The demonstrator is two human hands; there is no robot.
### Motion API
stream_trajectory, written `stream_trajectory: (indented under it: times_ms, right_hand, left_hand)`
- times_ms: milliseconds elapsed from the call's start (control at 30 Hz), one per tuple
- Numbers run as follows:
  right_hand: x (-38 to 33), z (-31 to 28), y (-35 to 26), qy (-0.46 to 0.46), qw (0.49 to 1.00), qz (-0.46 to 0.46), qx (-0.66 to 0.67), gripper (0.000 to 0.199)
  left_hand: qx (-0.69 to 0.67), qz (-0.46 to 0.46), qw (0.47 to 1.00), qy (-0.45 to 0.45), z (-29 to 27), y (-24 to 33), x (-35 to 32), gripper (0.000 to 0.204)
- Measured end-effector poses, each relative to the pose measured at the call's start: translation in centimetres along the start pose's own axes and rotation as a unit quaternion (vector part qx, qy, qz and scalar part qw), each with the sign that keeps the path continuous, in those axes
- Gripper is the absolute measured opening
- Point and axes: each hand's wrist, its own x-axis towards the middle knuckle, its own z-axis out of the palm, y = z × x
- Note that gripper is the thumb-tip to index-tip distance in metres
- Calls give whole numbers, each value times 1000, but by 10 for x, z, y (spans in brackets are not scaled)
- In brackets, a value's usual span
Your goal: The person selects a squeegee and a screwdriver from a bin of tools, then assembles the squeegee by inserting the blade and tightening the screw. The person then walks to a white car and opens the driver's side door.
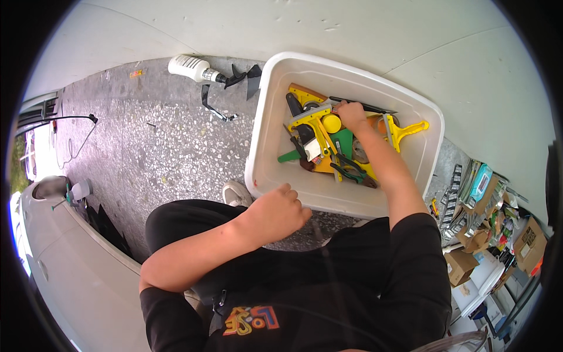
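A white plastic bin [349, 62] stands on the floor before me, holding a jumble of hand tools. My right hand [352, 115] reaches inside, its fingers bent down among the tools; what they grip is hidden. Close by lie a yellow squeegee-like scraper [312, 115], a round yellow lid [332, 123] and a long dark tool [375, 108]. Another yellow-handled scraper [404, 131] leans at the right. Nearer to me are a flat green piece [342, 141] and dark green-handled pliers [350, 172]. Over my leg, outside the bin, my left hand [275, 214] is curled in a loose fist, nothing showing in it.
A white bottle [189, 67] with a black top lies left of the bin, beside black strips [214, 105]. Cardboard boxes [460, 267] and mixed packages crowd the right. A pale car-like body [82, 270] curves along the left; a large pale panel [234, 29] borders the far side.
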Motion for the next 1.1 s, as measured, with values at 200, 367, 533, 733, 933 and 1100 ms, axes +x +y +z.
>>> stream_trajectory:
  times_ms: [200,367,533,733,933,1100]
  right_hand:
    - [-35,-75,22,101,967,-99,211,29]
    - [-53,-139,-3,113,938,-140,297,33]
    - [-85,-234,-44,-35,918,-243,312,31]
    - [-93,-266,-12,143,845,-213,470,42]
    - [-118,-275,-45,11,579,-185,794,36]
    - [-133,-293,-25,11,713,-133,688,29]
  left_hand:
    - [-6,-39,999,22,-13,-8,7,20]
    - [23,-108,983,149,-29,-22,18,24]
    - [49,-220,911,344,-42,-35,31,35]
    - [-255,-273,895,242,-41,-47,26,32]
    - [-573,-260,662,407,-42,-8,52,24]
    - [-342,-265,861,268,-67,-32,33,25]
